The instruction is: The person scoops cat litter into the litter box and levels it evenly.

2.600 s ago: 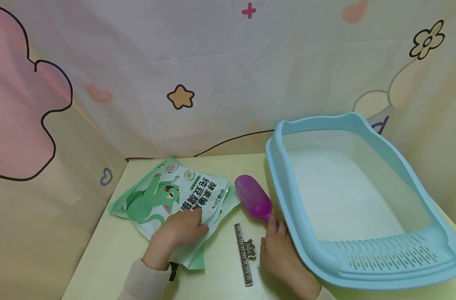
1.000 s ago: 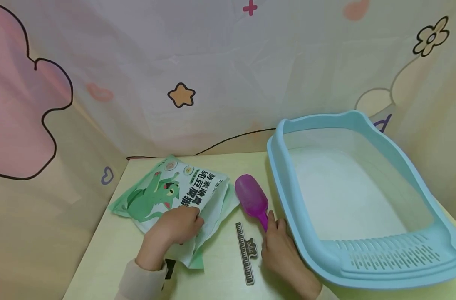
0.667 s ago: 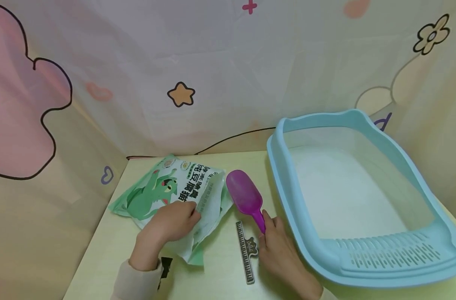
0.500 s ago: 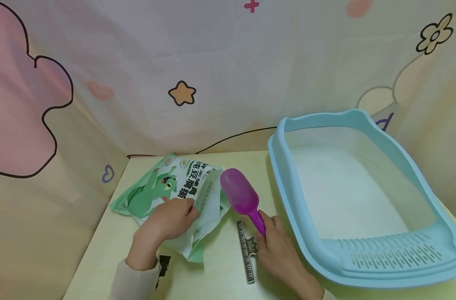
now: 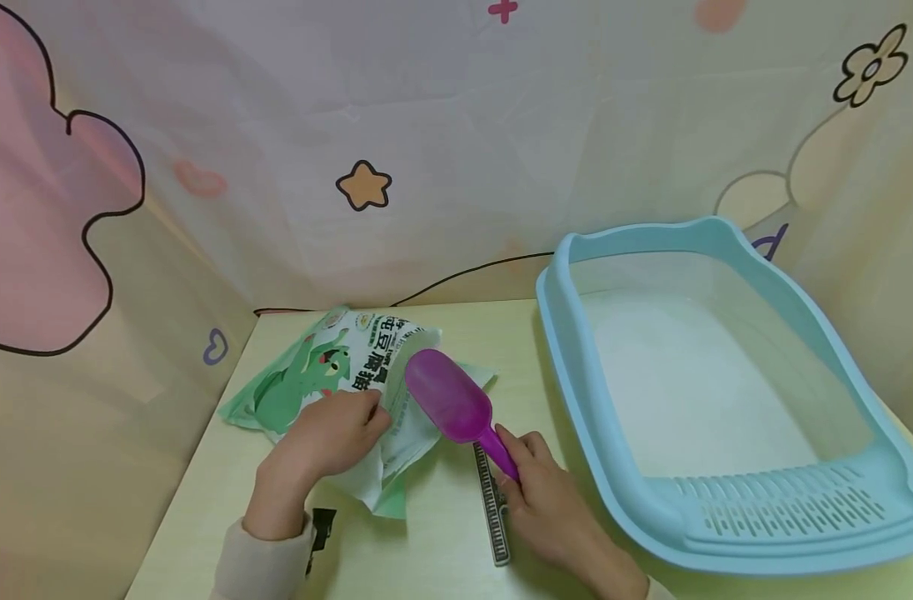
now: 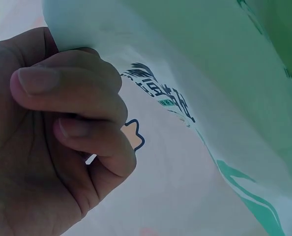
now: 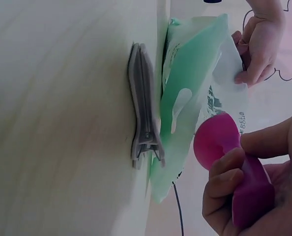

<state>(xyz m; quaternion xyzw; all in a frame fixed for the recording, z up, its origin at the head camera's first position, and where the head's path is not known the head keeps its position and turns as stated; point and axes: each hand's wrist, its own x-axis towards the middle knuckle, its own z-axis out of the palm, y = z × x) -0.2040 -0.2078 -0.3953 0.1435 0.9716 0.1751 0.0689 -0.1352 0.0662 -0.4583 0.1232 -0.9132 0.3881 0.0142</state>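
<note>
A green and white cat litter bag (image 5: pixel 291 387) with a cartoon cat lies on the left of the table. My left hand (image 5: pixel 332 437) pinches the film near its right-hand end and lifts the upper layer. In the left wrist view, thumb and index finger vanish behind the film while the other fingers (image 6: pixel 99 132) curl below it. My right hand (image 5: pixel 550 504) grips the handle of a purple scoop (image 5: pixel 449 396). The scoop's bowl is raised at the bag's lifted end and overlaps it in the head view. Nothing shows in the bowl.
A bag clip (image 5: pixel 494 525) lies on the table (image 5: pixel 441 554) under the scoop handle, partly hidden by my right hand. The light-blue litter box (image 5: pixel 587 383) stands close on the right, with a slotted front ledge. A printed curtain (image 5: pixel 456 150) hangs behind.
My right hand has raised the scoop from beside the litter box and carried it left to the bag. My left hand has drawn the bag's upper layer leftward, so that end gapes more.
</note>
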